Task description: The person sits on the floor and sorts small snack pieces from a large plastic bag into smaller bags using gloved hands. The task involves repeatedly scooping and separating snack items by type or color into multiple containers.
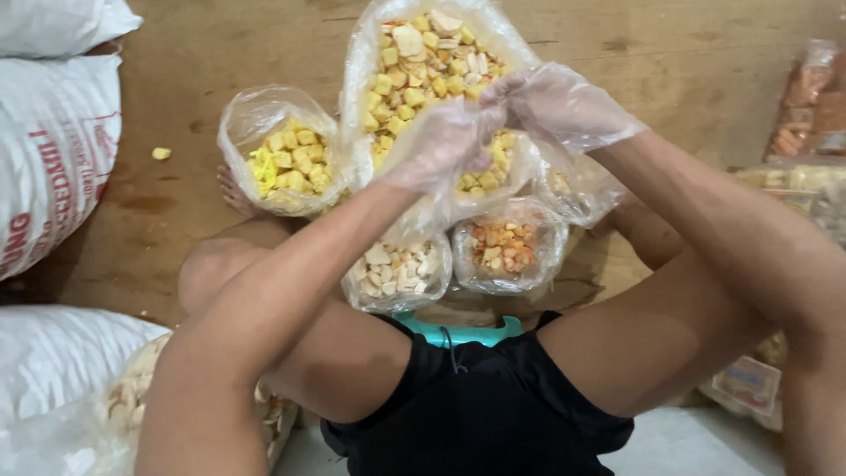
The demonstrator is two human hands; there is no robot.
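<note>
My left hand and my right hand wear thin clear plastic gloves and meet over a small clear bag of yellow snack pieces, fingers pinched together on its top. Behind them stands a large open bag full of yellow and white snack cubes. A smaller open bag of yellow pieces sits to the left. Below my hands lie a tied bag of pale pieces and a tied bag of orange pieces.
White printed sacks lie along the left edge on the wooden floor. More packed snack bags are stacked at the right. A loose yellow piece lies on the floor. My bent knees frame a teal stool.
</note>
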